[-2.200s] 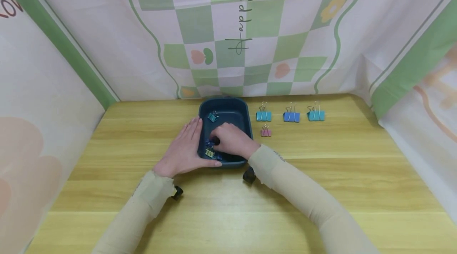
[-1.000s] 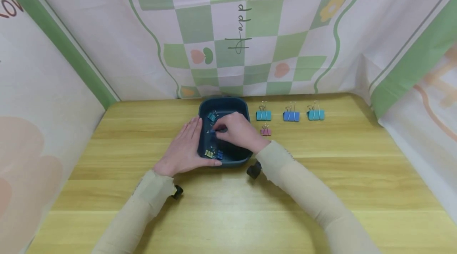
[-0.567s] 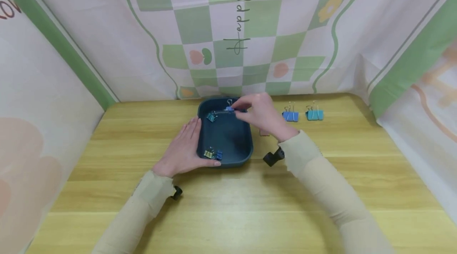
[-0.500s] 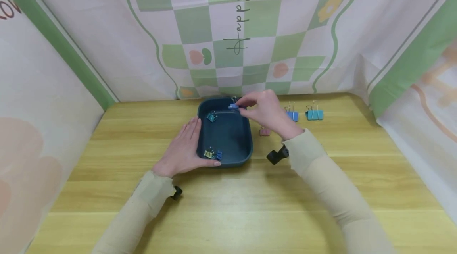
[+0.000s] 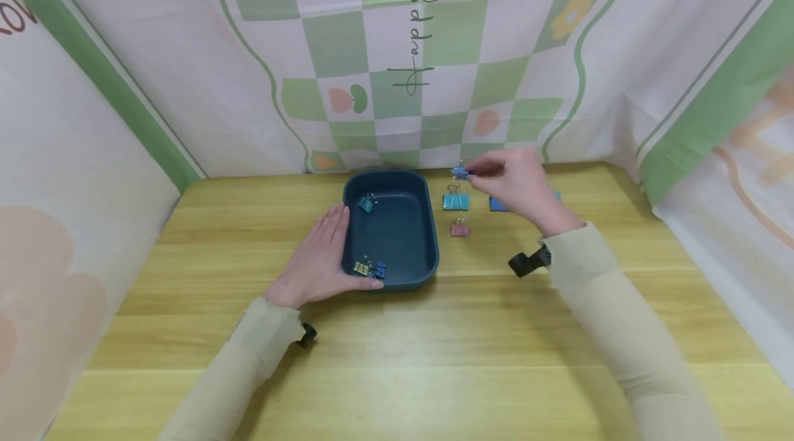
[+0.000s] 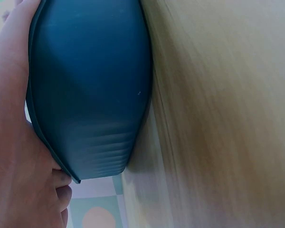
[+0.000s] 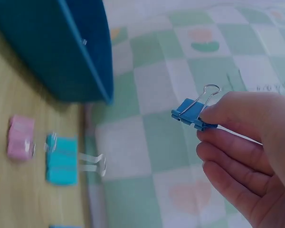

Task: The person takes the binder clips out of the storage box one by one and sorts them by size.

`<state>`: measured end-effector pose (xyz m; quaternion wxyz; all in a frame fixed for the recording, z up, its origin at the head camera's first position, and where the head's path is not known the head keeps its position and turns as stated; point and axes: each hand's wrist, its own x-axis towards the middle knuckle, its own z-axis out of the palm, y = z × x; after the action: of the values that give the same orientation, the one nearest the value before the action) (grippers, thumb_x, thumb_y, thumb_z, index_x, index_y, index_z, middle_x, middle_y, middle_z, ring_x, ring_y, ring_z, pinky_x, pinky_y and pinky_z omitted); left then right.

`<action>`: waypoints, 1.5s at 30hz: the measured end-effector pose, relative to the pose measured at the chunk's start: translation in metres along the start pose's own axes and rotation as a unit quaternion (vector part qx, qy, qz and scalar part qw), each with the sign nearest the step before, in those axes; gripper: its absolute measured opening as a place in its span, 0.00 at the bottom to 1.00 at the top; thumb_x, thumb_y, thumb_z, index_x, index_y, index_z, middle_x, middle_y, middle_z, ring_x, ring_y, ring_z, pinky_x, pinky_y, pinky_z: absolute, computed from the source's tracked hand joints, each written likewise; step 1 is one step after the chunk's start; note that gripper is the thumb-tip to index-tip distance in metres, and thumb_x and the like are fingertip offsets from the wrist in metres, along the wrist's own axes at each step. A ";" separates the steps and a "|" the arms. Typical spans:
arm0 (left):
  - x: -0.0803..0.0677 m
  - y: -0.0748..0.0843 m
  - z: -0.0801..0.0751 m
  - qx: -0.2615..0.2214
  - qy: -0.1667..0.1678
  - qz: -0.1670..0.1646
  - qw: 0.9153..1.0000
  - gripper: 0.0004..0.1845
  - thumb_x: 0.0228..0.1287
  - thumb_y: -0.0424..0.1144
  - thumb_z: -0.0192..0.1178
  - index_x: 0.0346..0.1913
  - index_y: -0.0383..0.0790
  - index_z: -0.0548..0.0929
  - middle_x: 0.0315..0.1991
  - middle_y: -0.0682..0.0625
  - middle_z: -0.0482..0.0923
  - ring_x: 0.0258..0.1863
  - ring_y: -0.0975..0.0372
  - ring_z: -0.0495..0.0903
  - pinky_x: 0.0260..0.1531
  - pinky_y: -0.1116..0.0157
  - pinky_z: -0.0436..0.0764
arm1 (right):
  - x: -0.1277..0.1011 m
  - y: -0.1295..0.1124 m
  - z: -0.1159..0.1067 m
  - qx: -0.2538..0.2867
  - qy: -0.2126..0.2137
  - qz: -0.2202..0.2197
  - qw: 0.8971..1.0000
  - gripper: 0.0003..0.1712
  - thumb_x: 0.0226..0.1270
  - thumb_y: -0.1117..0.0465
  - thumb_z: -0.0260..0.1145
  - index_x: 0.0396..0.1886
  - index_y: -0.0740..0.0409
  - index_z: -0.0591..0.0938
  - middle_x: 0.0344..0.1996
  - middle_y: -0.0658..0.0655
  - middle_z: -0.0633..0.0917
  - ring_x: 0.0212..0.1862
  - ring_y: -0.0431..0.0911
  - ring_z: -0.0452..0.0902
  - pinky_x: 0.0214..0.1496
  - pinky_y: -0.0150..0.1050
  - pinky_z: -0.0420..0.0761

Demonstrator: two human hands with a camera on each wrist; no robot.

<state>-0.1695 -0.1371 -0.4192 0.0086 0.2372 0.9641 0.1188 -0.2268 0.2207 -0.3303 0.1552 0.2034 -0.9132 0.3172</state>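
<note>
Blue binder clip pinched in right hand grip; backdrop reads "Happy"

The checkered backdrop cloth behind the tabletop carries a handwritten-style word running sideways down a pale square, which reads "Happy"; above it more script is cut off by the frame's top edge and cannot be read; on the left side cloth red letters, seemingly "OV", are cropped at the edge.
</note>
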 end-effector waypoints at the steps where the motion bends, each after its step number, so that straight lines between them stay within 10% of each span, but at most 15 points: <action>1: 0.000 0.000 0.000 0.000 -0.001 0.000 1.000 0.79 0.40 0.92 0.46 0.81 0.33 0.38 0.82 0.40 0.33 0.80 0.55 0.32 0.76 0.58 0.38 | -0.002 0.004 -0.002 -0.004 -0.001 0.004 1.000 0.07 0.63 0.66 0.74 0.40 0.58 0.91 0.35 0.55 0.90 0.37 0.47 0.86 0.40 0.41 0.84; 13: -0.001 0.000 0.001 -0.003 0.003 0.001 1.000 0.79 0.40 0.91 0.47 0.81 0.32 0.38 0.82 0.39 0.34 0.80 0.54 0.33 0.76 0.58 0.38 | -0.029 0.045 -0.019 -0.007 -0.026 0.080 0.996 0.07 0.65 0.64 0.74 0.42 0.60 0.90 0.36 0.58 0.90 0.37 0.51 0.86 0.35 0.27 0.80; 28: 0.001 -0.001 0.001 -0.001 0.003 0.003 1.000 0.79 0.40 0.92 0.47 0.81 0.33 0.38 0.82 0.40 0.33 0.80 0.55 0.33 0.76 0.58 0.38 | -0.073 0.100 0.002 0.023 -0.108 0.140 0.984 0.10 0.68 0.58 0.73 0.44 0.58 0.89 0.39 0.55 0.89 0.41 0.50 0.85 0.47 0.47 0.83; 38: 0.001 0.000 0.002 0.001 0.003 0.003 1.000 0.79 0.40 0.92 0.46 0.81 0.32 0.38 0.82 0.40 0.34 0.80 0.54 0.33 0.76 0.58 0.38 | -0.080 0.118 0.004 0.041 -0.122 0.135 0.982 0.09 0.68 0.64 0.72 0.46 0.60 0.88 0.39 0.56 0.89 0.42 0.50 0.84 0.44 0.31 0.80; 45: 0.001 0.000 0.002 -0.002 0.003 0.001 1.000 0.79 0.40 0.92 0.47 0.81 0.32 0.39 0.82 0.40 0.34 0.80 0.55 0.33 0.76 0.58 0.38 | -0.078 0.120 0.001 0.037 -0.149 0.143 0.978 0.10 0.68 0.65 0.70 0.48 0.62 0.87 0.42 0.58 0.88 0.45 0.52 0.83 0.49 0.40 0.82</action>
<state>-0.1704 -0.1363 -0.4208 0.0064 0.2382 0.9636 0.1213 -0.2156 0.3277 -0.4255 -0.0369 0.1211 -0.9333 0.3361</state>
